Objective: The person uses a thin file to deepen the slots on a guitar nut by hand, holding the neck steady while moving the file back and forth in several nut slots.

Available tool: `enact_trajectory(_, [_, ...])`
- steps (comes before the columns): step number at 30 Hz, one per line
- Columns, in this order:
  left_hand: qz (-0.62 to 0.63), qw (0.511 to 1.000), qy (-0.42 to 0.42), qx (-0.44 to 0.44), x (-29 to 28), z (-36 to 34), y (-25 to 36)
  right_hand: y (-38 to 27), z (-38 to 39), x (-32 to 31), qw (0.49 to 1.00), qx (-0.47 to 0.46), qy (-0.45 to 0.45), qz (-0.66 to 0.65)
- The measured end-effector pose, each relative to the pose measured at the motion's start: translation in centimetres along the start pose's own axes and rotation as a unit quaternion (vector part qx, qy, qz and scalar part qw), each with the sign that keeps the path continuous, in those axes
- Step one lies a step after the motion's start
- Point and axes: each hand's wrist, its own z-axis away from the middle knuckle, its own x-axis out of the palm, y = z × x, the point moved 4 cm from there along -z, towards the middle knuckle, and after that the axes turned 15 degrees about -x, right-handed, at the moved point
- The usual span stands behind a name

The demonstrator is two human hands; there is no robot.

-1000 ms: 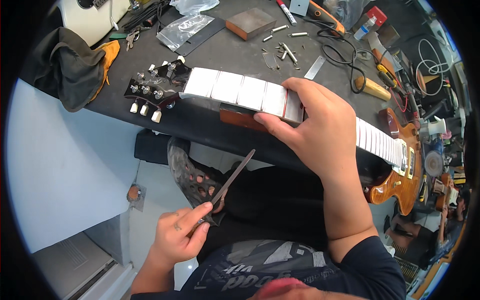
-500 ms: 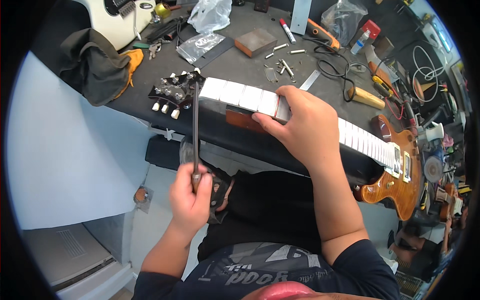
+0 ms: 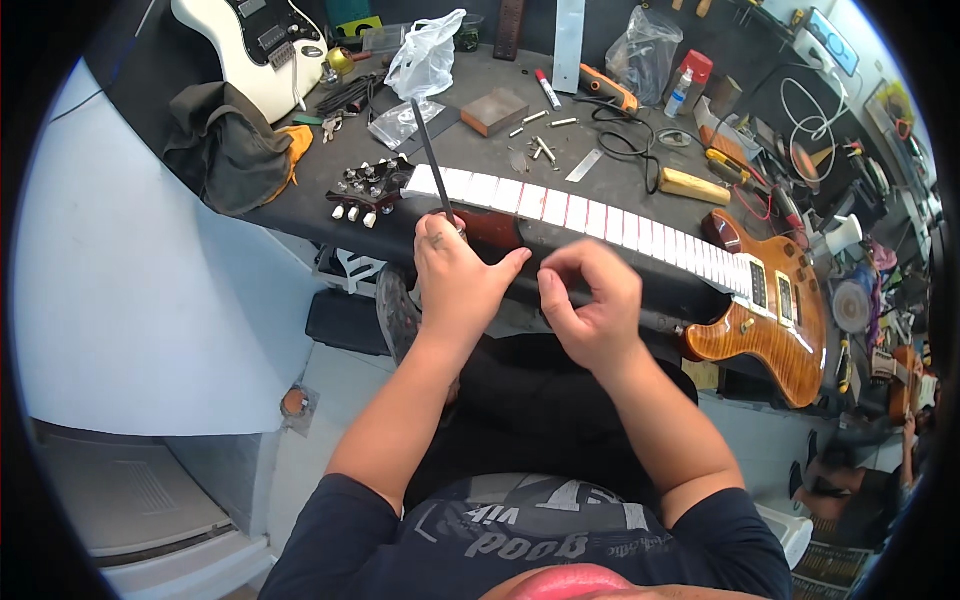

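My left hand point(image 3: 455, 275) is closed round the handle of a long thin dark file point(image 3: 432, 150), its thumb stretched out to the right. The file slants up across the head end of a guitar's fretboard point(image 3: 590, 215), which is covered in white strips between the frets. To the right, my right hand point(image 3: 598, 305) hovers just in front of the neck, apart from it. Its fingers curl toward the thumb, slightly blurred, and whatever they may hold is hidden. A reddish-brown block point(image 3: 490, 228) sits by the neck. The amber guitar body point(image 3: 775, 350) lies at right, the dark headstock point(image 3: 370, 185) at left.
Behind the neck lie a brown block point(image 3: 494, 112), small metal parts point(image 3: 545, 150), a marker point(image 3: 547, 90), a wooden handle point(image 3: 695, 186) and a cable. A white guitar point(image 3: 250, 60) and dark cloth point(image 3: 225, 145) occupy the far left. A person sits at far right.
My left hand has moved up and right with the file, near the neck. My right hand has let go of the neck and drawn back toward me. The view has shifted.
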Motion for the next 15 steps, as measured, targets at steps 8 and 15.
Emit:
enact_trajectory(8, [0.000,0.999,0.040,0.025,1.4,-0.6,1.0,5.3,2.8,0.5,0.789,0.329,0.282,-0.435])
enact_trajectory(15, [0.034,0.999,0.012,-0.018,2.5,-3.5,1.6,8.1,2.3,1.3,0.793,0.260,0.293,-0.467])
